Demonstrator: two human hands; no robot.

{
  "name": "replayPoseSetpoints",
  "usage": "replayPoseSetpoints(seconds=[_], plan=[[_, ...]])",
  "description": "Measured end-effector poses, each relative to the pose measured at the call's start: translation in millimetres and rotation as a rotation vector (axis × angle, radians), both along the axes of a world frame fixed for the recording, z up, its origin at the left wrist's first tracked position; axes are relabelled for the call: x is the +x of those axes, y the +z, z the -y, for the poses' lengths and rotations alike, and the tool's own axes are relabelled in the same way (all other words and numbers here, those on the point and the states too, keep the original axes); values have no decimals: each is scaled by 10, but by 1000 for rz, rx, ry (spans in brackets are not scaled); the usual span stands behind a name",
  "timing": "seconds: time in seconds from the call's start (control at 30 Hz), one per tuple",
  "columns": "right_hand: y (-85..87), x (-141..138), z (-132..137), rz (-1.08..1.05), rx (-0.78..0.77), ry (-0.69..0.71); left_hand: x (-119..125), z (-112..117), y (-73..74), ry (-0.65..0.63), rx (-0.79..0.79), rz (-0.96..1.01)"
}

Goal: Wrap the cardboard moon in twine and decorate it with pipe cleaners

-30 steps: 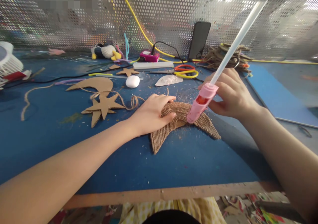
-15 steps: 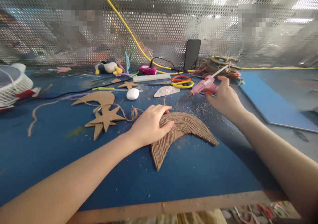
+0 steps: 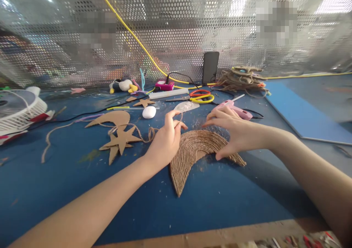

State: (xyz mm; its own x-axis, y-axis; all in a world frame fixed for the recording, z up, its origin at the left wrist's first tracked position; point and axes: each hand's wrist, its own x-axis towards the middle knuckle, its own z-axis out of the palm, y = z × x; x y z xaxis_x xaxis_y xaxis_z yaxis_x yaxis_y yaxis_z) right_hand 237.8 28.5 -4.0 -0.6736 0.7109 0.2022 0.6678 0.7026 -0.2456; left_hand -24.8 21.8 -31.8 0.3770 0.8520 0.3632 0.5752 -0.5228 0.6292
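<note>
A crescent covered in rows of brown twine (image 3: 189,152) lies on the blue table in front of me. My left hand (image 3: 167,138) is at its upper left edge, thumb and forefinger pinching the loose end of the twine. Over the crescent's right arm is my right hand (image 3: 231,130), fingers spread and curved, holding nothing. Just behind it a pink glue gun (image 3: 243,113) lies on the table, partly hidden by the fingers. Left of my left hand, the twine trails in loops beside cardboard stars (image 3: 121,140) and a plain cardboard crescent (image 3: 118,117).
Red-and-yellow scissors (image 3: 202,97), a white egg-shaped piece (image 3: 149,112) and a pink charger (image 3: 164,85) are farther back. A phone (image 3: 210,67) leans against the perforated metal screen. At right lies a blue board (image 3: 305,110); at left, a white fan (image 3: 24,110).
My right hand has let go of the glue gun, now lying on the table, and moved left over the crescent. My left hand has risen from pressing the crescent and now pinches the twine.
</note>
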Motion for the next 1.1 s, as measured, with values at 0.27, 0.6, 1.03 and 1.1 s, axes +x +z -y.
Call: replayPoseSetpoints(seconds=[0.27, 0.6, 1.03, 1.1], plan=[[-134, -14, -57, -17, -34, -6, -1, -9, 52, -56, 72, -32], [-61, -117, -70, -263, 38, 130, 19, -19, -34, -215, 295, 33], [-82, -218, -17, -339, 44, 215, 18, -2, -25, -238, 336, 4], [-77, -227, -12, -336, 42, 209, 20, -1, -20, -232, 327, -4]])
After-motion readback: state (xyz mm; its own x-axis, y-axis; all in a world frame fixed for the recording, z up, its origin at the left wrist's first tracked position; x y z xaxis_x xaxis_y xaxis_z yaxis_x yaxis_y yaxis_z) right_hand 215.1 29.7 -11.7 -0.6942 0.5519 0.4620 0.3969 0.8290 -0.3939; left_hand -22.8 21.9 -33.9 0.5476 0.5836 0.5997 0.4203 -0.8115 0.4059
